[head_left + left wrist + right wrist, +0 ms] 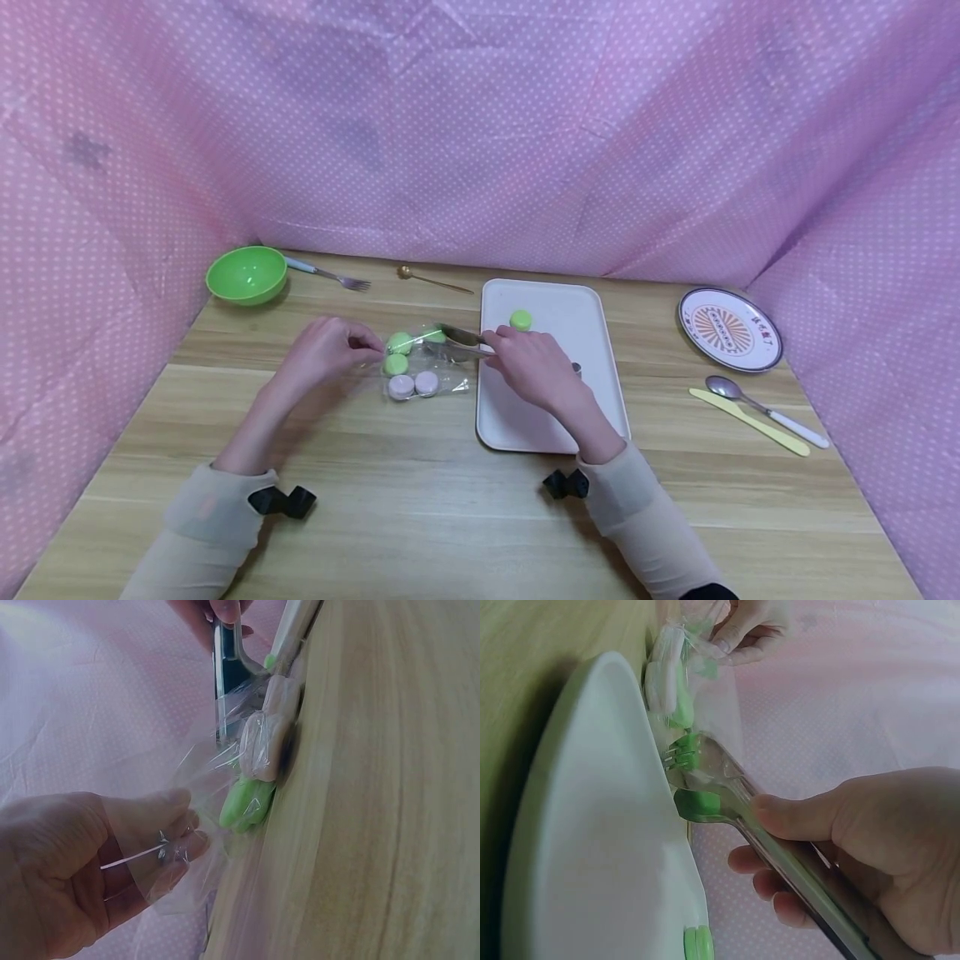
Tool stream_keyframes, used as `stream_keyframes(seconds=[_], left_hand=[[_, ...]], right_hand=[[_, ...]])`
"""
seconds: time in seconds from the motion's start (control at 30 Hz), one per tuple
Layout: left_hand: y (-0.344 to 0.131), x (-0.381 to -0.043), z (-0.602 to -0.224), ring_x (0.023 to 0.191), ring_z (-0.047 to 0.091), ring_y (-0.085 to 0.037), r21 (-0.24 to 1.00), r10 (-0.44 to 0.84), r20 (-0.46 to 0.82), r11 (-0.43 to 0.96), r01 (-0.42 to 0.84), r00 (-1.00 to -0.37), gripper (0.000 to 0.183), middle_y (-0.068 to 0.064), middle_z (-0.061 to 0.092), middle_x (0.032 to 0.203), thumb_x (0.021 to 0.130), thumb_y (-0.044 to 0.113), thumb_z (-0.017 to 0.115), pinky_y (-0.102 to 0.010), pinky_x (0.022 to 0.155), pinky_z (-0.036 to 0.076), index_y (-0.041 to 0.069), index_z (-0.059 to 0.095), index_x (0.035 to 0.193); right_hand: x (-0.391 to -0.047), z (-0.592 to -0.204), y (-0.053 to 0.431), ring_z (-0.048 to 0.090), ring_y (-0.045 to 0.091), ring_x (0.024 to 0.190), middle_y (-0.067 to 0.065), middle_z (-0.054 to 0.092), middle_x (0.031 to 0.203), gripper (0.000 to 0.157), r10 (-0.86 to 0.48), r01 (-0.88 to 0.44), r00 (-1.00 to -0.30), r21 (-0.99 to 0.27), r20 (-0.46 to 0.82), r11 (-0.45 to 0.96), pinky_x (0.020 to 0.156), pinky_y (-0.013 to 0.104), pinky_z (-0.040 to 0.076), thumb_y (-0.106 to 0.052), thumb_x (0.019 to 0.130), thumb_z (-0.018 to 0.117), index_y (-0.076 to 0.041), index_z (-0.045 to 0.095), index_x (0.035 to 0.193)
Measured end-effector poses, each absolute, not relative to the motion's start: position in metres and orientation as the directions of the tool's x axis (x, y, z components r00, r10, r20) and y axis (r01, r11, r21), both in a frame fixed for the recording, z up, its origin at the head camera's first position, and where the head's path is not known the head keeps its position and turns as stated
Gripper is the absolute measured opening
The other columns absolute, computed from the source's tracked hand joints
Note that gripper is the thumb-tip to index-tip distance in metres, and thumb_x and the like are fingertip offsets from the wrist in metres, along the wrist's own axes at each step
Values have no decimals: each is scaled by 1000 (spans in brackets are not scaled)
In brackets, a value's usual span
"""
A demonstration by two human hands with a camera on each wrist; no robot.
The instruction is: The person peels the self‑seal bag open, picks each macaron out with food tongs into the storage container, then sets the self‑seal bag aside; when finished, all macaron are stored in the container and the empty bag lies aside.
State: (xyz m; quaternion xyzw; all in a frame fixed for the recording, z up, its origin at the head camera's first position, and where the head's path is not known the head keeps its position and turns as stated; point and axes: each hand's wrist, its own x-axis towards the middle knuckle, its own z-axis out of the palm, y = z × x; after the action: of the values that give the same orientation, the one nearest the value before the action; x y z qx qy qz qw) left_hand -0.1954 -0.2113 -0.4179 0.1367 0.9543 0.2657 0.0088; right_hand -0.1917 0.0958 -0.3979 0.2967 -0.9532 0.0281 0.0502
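My left hand (326, 346) pinches the edge of a clear plastic bag (180, 881) lying on the table. Inside the bag are several macarons, among them a green macaron (395, 364) and a pale purple macaron (401, 387). My right hand (528, 362) holds metal tongs (772, 855) above the tray's left edge. The spoon-shaped and tined ends of the tongs reach to the bag's right side, by a green macaron there; whether they grip it I cannot tell. Another green macaron (521, 319) lies on the white tray (547, 429).
Toward the back left are a green bowl (247, 277), a fork (352, 282) and a thin gold spoon (435, 280). To the right sit a patterned plate (723, 331), a spoon (772, 411) and a yellow knife (757, 423). Pink dotted cloth (480, 133) surrounds the table.
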Motion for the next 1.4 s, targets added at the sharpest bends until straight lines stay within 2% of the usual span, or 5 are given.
stream_keyframes(seconds=[0.37,0.57,0.8,1.03,1.4], left_hand=[[-213,-196,-417,70,64,-8,514,226,63,828,226,-972,8,5,74,81,77,28,77,-31,68,49,25,74,84],[-214,-196,-418,72,65,-9,507,224,75,830,231,-972,8,6,74,82,77,28,76,-32,69,49,26,75,85],[-215,-195,-417,74,65,-10,507,216,66,833,219,-974,7,6,74,83,78,29,76,-33,71,49,26,74,85],[-213,-197,-417,71,64,-9,503,221,64,835,223,-973,8,5,74,82,78,29,76,-32,69,49,25,75,85],[-212,-196,-418,69,63,-8,508,226,70,830,230,-972,8,6,74,80,78,29,76,-31,68,48,25,75,84]], right_hand=[[-187,-392,104,48,12,55,-8,54,75,15,-580,-589,-804,-39,132,807,47,27,36,-29,89,64,-21,60,101],[-186,-389,108,46,11,53,-10,50,72,11,-568,-581,-808,-50,154,813,45,26,34,-25,88,66,-23,57,94],[-187,-390,107,45,12,53,-9,50,72,10,-598,-607,-791,-40,125,794,47,25,34,-25,88,65,-21,59,96],[-186,-388,110,45,12,53,-8,49,71,8,-597,-604,-796,-76,105,793,46,25,33,-24,89,64,-21,57,91],[-188,-390,109,43,14,50,-6,46,70,11,-615,-619,-785,-64,74,782,45,26,32,-24,90,63,-20,54,85]])
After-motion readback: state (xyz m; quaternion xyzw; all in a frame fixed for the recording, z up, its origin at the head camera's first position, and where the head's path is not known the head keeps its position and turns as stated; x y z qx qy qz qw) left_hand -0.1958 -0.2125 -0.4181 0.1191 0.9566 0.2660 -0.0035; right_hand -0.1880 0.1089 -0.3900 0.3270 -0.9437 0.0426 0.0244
